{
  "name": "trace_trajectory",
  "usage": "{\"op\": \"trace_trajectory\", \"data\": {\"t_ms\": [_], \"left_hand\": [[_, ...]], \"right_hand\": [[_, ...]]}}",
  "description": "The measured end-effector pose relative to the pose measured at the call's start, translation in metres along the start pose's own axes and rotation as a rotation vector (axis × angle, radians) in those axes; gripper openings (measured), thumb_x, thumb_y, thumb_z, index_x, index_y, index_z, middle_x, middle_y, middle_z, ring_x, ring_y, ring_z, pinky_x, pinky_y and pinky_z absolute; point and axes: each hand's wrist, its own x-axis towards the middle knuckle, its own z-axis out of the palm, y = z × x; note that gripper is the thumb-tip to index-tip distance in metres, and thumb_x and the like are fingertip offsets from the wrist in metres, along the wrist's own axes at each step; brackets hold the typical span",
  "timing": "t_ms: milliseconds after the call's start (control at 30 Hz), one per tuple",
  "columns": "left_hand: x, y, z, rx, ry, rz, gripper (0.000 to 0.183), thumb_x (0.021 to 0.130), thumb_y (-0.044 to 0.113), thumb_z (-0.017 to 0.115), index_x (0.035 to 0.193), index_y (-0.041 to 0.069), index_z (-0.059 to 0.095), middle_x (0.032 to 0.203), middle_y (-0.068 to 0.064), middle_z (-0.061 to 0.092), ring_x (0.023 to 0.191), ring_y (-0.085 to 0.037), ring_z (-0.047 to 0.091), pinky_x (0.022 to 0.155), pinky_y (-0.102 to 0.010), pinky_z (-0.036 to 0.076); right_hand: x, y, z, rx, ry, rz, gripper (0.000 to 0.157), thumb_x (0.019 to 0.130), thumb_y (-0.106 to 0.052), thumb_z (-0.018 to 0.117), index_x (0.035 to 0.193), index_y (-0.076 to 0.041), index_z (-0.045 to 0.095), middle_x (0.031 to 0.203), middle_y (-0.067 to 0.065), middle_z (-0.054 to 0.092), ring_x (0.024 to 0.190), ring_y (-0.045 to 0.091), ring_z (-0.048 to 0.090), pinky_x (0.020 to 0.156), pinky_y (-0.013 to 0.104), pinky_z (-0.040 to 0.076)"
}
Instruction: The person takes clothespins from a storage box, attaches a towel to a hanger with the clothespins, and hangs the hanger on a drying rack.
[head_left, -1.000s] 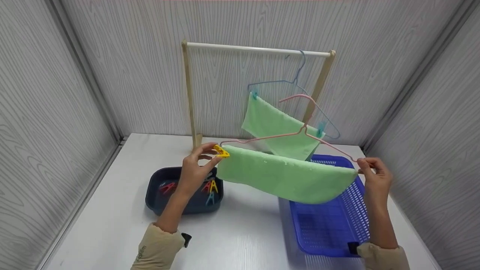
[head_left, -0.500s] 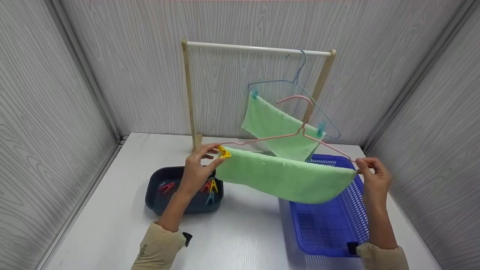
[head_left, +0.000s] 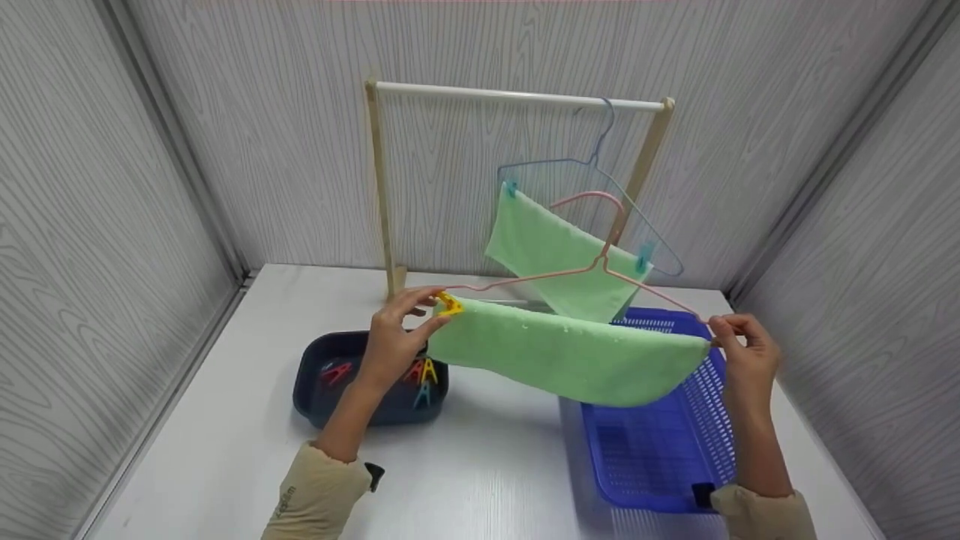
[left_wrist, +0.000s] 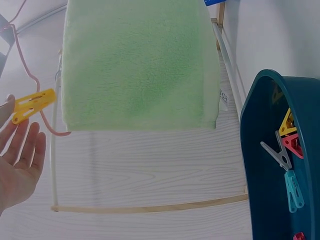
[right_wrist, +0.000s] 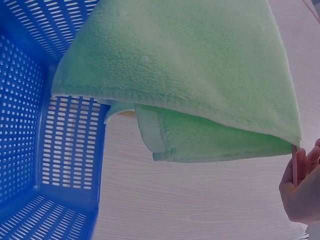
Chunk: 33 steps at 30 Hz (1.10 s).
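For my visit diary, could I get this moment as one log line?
left grip pinches yellow clothespin | right grip holds pink hanger | near green cloth hangs between them | blue hanger hangs on rack

A person's left hand has edged right over the past second, carrying a yellow clothespin farther over the left corner of a green towel. The towel itself has slid slightly left, together with the pink hanger, whose hook now sits a little left of its earlier spot. The hanger's left end, in plain sight a second ago, now disappears at the fingertips. The right hand has also shifted slightly left.
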Motion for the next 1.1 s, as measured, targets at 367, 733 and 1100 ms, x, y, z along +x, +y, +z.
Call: {"op": "trace_trajectory", "data": {"t_ms": [367,733,1100], "left_hand": [[-0.003,-0.031,0.004,0.037,0.046,0.078,0.036,0.079,0.008,0.071,0.113,0.004,0.064,0.108,-0.006,0.062,0.094,-0.019,0.059,0.074,-0.036,0.050],[-0.004,-0.029,0.001,0.235,0.117,0.215,0.035,0.073,0.006,0.075,0.107,-0.002,0.068,0.103,-0.007,0.065,0.091,-0.017,0.056,0.079,-0.026,0.047],[-0.001,-0.029,0.002,0.317,0.183,0.305,0.025,0.070,0.008,0.076,0.093,-0.001,0.073,0.087,-0.005,0.068,0.078,-0.020,0.053,0.070,-0.024,0.043]], "right_hand": [[-0.001,-0.001,0.001,0.011,-0.008,0.000,0.012,0.084,0.007,0.061,0.076,0.015,0.056,0.069,0.004,0.055,0.071,0.016,0.047,0.059,0.020,0.045],[-0.004,-0.006,0.002,0.044,-0.012,0.009,0.011,0.085,0.007,0.060,0.076,0.014,0.058,0.070,0.005,0.054,0.071,0.017,0.046,0.059,0.020,0.045],[-0.005,-0.006,-0.001,0.093,-0.067,-0.026,0.010,0.086,0.011,0.057,0.076,0.014,0.057,0.070,0.006,0.054,0.073,0.017,0.046,0.060,0.020,0.046]]}}
